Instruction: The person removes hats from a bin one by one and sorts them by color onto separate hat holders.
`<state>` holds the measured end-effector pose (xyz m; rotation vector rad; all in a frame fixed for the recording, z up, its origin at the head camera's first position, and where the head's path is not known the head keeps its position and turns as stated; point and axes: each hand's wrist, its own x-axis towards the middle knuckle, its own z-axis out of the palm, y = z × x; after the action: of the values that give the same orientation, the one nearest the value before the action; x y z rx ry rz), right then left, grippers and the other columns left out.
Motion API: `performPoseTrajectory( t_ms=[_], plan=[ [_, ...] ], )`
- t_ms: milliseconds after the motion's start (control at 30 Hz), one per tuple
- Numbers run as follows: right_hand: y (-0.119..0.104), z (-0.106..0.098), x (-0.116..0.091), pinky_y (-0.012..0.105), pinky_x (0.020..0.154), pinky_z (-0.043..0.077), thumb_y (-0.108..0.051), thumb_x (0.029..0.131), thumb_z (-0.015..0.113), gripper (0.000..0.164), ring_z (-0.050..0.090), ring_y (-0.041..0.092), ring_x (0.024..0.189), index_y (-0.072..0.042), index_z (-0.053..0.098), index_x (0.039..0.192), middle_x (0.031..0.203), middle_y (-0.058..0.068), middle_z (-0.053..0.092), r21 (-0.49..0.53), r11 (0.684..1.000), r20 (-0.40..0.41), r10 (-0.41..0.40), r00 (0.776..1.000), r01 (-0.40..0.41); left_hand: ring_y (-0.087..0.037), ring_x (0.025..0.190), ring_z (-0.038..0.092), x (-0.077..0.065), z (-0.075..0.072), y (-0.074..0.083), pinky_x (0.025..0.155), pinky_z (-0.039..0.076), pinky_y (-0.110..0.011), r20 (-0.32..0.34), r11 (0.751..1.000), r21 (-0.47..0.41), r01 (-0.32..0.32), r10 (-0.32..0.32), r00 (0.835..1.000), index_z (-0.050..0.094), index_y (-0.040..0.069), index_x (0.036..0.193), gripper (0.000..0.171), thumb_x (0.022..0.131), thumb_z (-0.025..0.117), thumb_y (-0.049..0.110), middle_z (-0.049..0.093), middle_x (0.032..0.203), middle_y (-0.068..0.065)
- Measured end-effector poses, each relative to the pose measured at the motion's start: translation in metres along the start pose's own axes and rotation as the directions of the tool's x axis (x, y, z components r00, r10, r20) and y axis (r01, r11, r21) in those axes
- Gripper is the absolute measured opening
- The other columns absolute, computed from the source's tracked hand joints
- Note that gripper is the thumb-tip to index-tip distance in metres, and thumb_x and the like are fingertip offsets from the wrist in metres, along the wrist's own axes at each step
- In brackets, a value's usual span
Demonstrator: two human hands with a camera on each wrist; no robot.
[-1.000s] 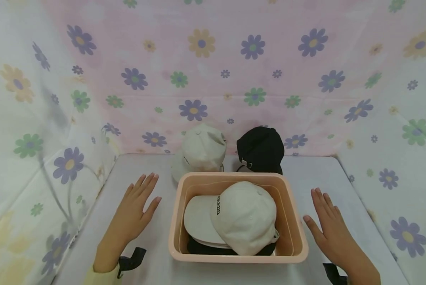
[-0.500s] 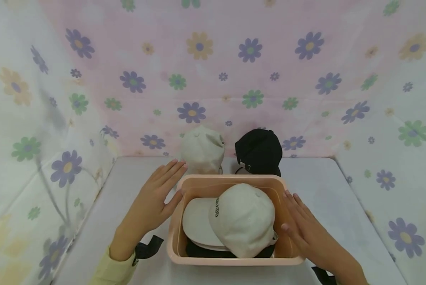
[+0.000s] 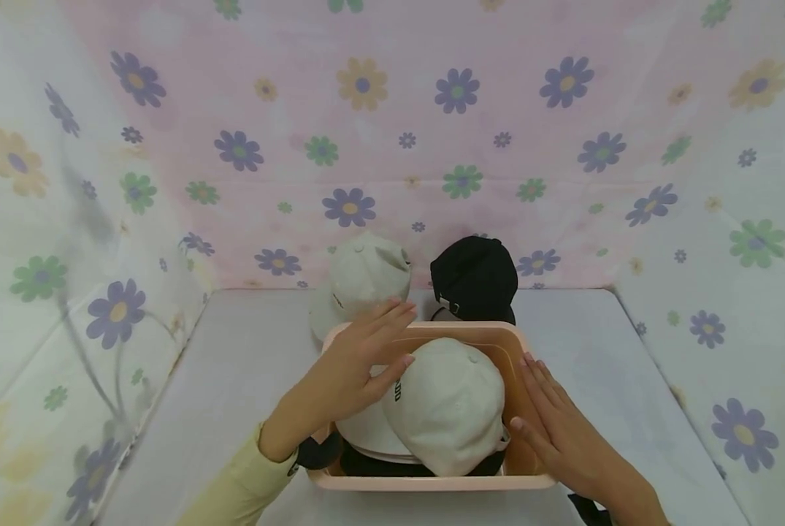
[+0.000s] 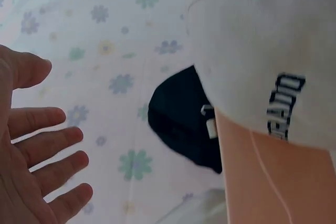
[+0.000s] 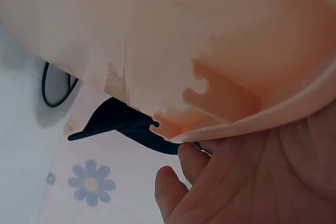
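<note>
A peach plastic bin holds a cream cap with dark lettering, its brim pointing left. Something black, partly hidden, lies under that cap. My left hand hovers above the bin's left side and the brim, fingers extended and holding nothing. In the left wrist view its fingers are spread, apart from the cream cap and bin wall. My right hand lies with straight fingers along the bin's right rim. The right wrist view has the palm against the rim's outer side.
Behind the bin stand another cream cap at left and a black cap at right. They rest on a white-covered table. Floral cloth encloses the back and both sides.
My left hand has moved rightward from the table to above the bin. My right hand has moved left from the table to the bin's right rim. The caps and bin stay put.
</note>
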<state>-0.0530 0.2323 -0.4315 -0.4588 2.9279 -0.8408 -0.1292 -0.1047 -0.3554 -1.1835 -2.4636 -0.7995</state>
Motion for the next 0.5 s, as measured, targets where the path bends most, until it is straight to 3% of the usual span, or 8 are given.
performPoseTrajectory(
  t_ms=[67, 200, 300, 400, 500],
  plan=[
    [0.000, 0.000, 0.000, 0.011, 0.116, -0.013, -0.045, 0.106, 0.049, 0.078, 0.005, 0.031, 0.158, -0.015, 0.010, 0.165, 0.172, 0.008, 0.008, -0.028, 1.000, -0.006, -0.005, 1.000, 0.005, -0.022, 0.146, 0.043, 0.006, 0.006, 0.004, 0.099, 0.055, -0.039, 0.017, 1.000, 0.016, -0.007, 0.006, 1.000, 0.050, 0.011, 0.151, 0.055, 0.101, 0.065, 0.028, 0.048, 0.156, -0.005],
    [0.000, -0.002, -0.001, 0.012, 0.115, -0.016, -0.046, 0.106, 0.049, 0.077, 0.004, 0.029, 0.158, -0.013, 0.011, 0.165, 0.172, 0.007, 0.009, -0.072, 0.997, -0.011, -0.008, 1.000, 0.007, -0.022, 0.148, 0.040, 0.020, 0.017, 0.007, 0.102, 0.053, -0.036, 0.142, 1.000, -0.017, 0.018, -0.016, 0.990, 0.049, 0.012, 0.152, 0.053, 0.104, 0.059, 0.034, 0.044, 0.159, -0.005],
    [0.000, -0.002, 0.000, 0.027, 0.123, -0.015, -0.047, 0.106, 0.049, 0.077, 0.003, 0.030, 0.158, -0.013, 0.013, 0.165, 0.172, 0.007, 0.009, -0.080, 0.997, -0.011, -0.002, 1.000, 0.001, -0.025, 0.151, 0.034, 0.029, 0.027, 0.007, 0.120, 0.034, -0.044, 0.286, 0.995, -0.076, 0.061, -0.036, 0.957, 0.046, 0.008, 0.153, 0.056, 0.105, 0.056, 0.036, 0.039, 0.162, -0.009],
    [0.000, -0.001, 0.000, 0.042, 0.126, -0.010, -0.046, 0.106, 0.049, 0.076, 0.003, 0.032, 0.158, -0.012, 0.015, 0.164, 0.172, 0.007, 0.010, -0.076, 0.997, -0.013, -0.002, 1.000, 0.001, -0.026, 0.151, 0.034, 0.038, 0.039, 0.005, 0.122, 0.031, -0.044, 0.385, 0.994, -0.085, 0.063, -0.026, 0.923, 0.042, 0.005, 0.154, 0.059, 0.106, 0.055, 0.036, 0.039, 0.161, -0.012],
    [0.000, 0.000, -0.001, 0.043, 0.126, -0.010, -0.046, 0.106, 0.049, 0.076, 0.003, 0.032, 0.158, -0.011, 0.016, 0.164, 0.171, 0.007, 0.011, -0.083, 0.997, -0.015, -0.007, 1.000, 0.005, -0.026, 0.151, 0.033, 0.044, 0.051, 0.005, 0.123, 0.029, -0.042, 0.445, 0.995, -0.089, 0.048, -0.003, 0.896, 0.040, 0.005, 0.155, 0.061, 0.106, 0.054, 0.037, 0.041, 0.160, -0.011]
  ],
)
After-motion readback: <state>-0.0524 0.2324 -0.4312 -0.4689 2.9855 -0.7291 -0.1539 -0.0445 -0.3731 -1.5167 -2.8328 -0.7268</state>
